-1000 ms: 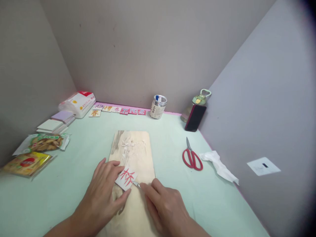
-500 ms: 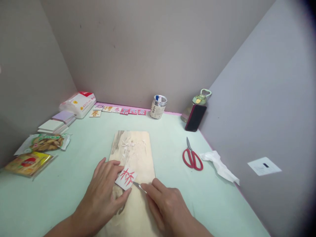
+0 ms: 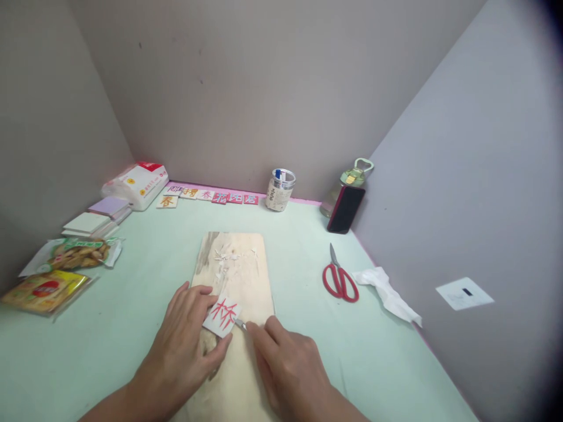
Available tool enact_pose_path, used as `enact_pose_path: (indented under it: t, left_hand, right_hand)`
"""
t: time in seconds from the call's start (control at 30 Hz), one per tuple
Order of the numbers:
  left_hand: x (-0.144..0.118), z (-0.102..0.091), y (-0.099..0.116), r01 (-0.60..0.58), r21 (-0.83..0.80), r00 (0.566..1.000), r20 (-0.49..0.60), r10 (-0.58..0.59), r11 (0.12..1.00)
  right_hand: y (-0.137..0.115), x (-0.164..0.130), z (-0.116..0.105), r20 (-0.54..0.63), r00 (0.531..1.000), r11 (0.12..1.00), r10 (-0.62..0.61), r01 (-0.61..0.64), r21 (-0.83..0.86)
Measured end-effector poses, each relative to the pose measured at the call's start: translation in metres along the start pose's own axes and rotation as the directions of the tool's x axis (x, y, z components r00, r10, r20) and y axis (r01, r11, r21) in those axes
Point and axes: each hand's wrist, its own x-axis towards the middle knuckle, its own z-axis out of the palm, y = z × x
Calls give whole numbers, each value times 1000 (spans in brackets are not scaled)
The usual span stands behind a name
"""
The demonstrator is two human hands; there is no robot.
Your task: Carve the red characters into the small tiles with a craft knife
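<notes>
Only the tip of the small blade point(image 3: 241, 323) shows, a thin grey sliver poking out from under the right hand point(image 3: 288, 366); its handle is buried inside the curled fingers, so what kind of knife it is cannot be made out. That hand is closed around the tool, knuckles up, forefinger stretched along it. The blade's long axis runs on a diagonal, from lower right toward upper left, and its point meets the right edge of the white tile point(image 3: 223, 316).

The tile lies on the near half of the wooden board point(image 3: 240, 275), turned like a diamond, one corner toward the person. Its red character is raised or painted, hard to say which at this size. The left hand point(image 3: 187, 346) rests flat and spread, fingers loosely open, thumb and forefinger pinning the tile's left and lower edges against the board; part of the tile's near-left corner is hidden under those fingers.

Both forearms are cut off by the bottom edge of the view. The board's long axis runs away from the person, and pale shavings point(image 3: 226, 258) lie scattered on its far half. Red scissors point(image 3: 338, 280) lie well apart on the right, tips pointing away.
</notes>
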Motion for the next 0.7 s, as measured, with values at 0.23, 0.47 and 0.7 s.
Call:
enact_pose_path:
  t: [0.23,0.47,0.7]
  left_hand:
    - [0,2,-2,7,13,1000,2,-7,1000]
    - [0,1,-2,13,17,1000,12,-13,1000]
    - [-1,4,-2,9,3,1000,-4,-9,1000]
  right_hand:
    - [-1,1,1,-46,999,999,-9,8,-36]
    - [5,0,-4,-14,1000,1000,-6,6,30]
    - [3,2,-1,-32,999,1000,-21,21,-5]
